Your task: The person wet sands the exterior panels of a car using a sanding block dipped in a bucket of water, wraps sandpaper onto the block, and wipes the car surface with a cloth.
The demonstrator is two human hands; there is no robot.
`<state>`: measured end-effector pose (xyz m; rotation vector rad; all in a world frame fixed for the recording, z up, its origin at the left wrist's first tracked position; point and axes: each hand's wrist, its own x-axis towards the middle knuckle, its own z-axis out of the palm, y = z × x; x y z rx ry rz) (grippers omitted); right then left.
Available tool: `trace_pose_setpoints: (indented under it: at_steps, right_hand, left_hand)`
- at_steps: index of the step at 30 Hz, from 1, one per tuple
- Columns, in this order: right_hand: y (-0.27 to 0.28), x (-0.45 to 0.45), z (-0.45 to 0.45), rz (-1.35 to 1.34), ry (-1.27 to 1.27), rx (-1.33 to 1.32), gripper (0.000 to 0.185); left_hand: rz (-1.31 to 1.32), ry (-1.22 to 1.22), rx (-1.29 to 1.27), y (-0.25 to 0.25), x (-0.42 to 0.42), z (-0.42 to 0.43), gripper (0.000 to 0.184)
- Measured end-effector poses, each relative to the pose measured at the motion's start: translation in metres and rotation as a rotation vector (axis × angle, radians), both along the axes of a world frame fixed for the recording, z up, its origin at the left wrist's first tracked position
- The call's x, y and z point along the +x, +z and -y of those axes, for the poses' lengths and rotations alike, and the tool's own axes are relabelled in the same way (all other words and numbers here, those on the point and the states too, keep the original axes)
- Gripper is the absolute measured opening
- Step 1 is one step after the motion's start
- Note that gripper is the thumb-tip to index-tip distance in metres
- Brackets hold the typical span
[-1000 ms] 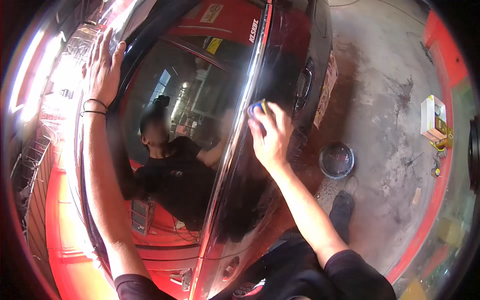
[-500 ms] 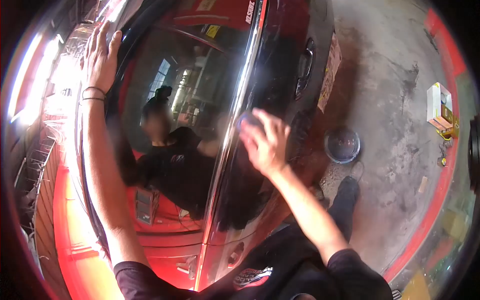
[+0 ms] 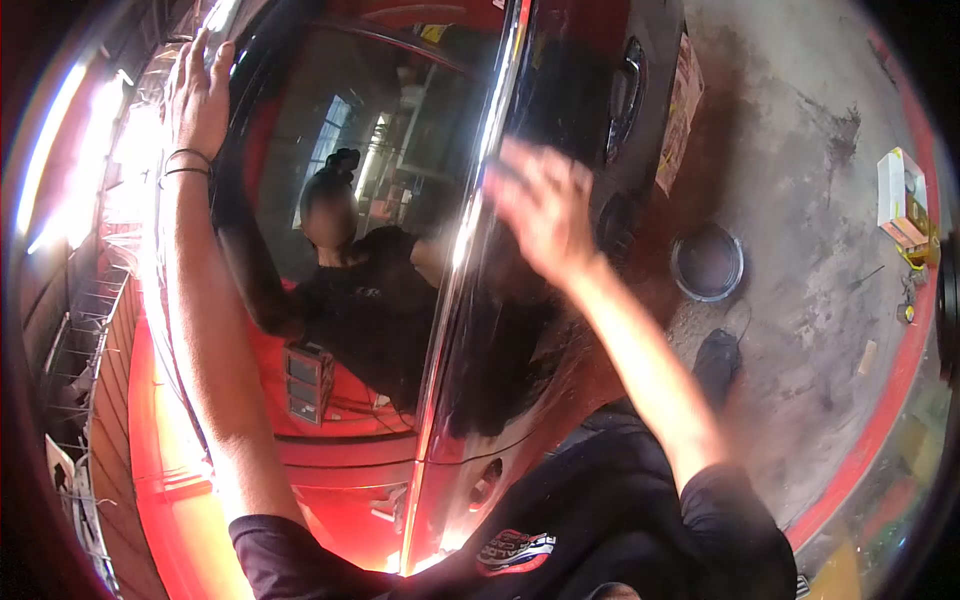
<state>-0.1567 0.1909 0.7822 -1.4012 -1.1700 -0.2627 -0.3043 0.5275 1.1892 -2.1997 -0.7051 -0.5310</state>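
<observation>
grey concrete floor (image 3: 800, 330) at right, glossy dark car door (image 3: 565, 90) at left. laying left hand (image 3: 200, 105) flat by the window frame (image 3: 232, 190), perhaps for balance; pinching a small dark pad (image 3: 497, 172) in blurred right hand (image 3: 550, 205), beside chrome trim (image 3: 466, 235). right, bucket (image 3: 736, 282), contents unclear; far right, white box (image 3: 886, 195), contents too small to tell.

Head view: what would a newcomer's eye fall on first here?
Probably the person's reflection, dark against the window left of centre, with the bright strip running down beside it. Next come the hands: the left hand raised at the upper left, and the right hand, blurred, by the strip near the centre. After that, perhaps the round bucket on the floor at right.
</observation>
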Motion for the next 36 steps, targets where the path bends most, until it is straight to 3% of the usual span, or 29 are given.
trace_pose_setpoints:
  at_steps: [3,7,9,12,15,17,19,21,23,27,30,33,36]
  right_hand:
    - [0.001,0.054,-0.061,-0.108,-0.179,0.063,0.041]
    - [-0.008,-0.053,0.03,-0.175,0.011,0.009,0.034]
    - [-0.046,-0.117,0.088,-0.1,0.135,-0.095,0.037]
    - [-0.041,-0.065,0.053,-0.092,0.104,-0.059,0.05]
    - [-0.015,0.024,-0.021,-0.032,-0.028,-0.015,0.047]
    - [-0.003,0.036,-0.04,-0.099,-0.139,-0.036,0.047]
    - [0.001,-0.009,-0.016,-0.219,-0.17,-0.073,0.048]
    - [-0.015,-0.074,0.033,-0.257,0.017,-0.016,0.041]
    - [-0.04,-0.101,0.071,-0.134,0.135,-0.088,0.042]
    - [-0.011,0.035,-0.023,-0.019,-0.047,-0.035,0.04]
    - [-0.012,0.092,-0.084,-0.133,-0.193,0.01,0.041]
    - [-0.002,0.025,-0.038,-0.186,-0.18,-0.008,0.045]
    - [-0.033,-0.086,0.062,-0.152,0.043,-0.051,0.049]
  left_hand:
    - [-0.005,-0.007,-0.004,0.001,-0.002,-0.002,0.079]
    - [0.0,0.026,-0.071,0.003,0.001,0.01,0.08]
    - [-0.01,0.018,-0.075,0.003,-0.002,0.006,0.08]
    - [0.016,0.048,-0.146,0.012,-0.004,-0.006,0.08]
    - [0.03,0.067,-0.201,0.021,-0.003,-0.022,0.079]
    - [0.026,0.069,-0.202,0.016,-0.002,-0.011,0.078]
    - [0.028,0.077,-0.198,0.01,0.0,0.001,0.077]
    - [0.034,0.082,-0.206,0.007,0.003,0.013,0.076]
    - [0.045,0.089,-0.21,0.006,0.005,0.023,0.075]
    - [0.066,0.093,-0.237,0.003,0.009,0.032,0.074]
    - [0.076,0.101,-0.241,-0.002,0.014,0.041,0.072]
    - [0.092,0.113,-0.247,-0.004,0.017,0.055,0.071]
    - [0.102,0.141,-0.238,-0.005,0.022,0.069,0.07]
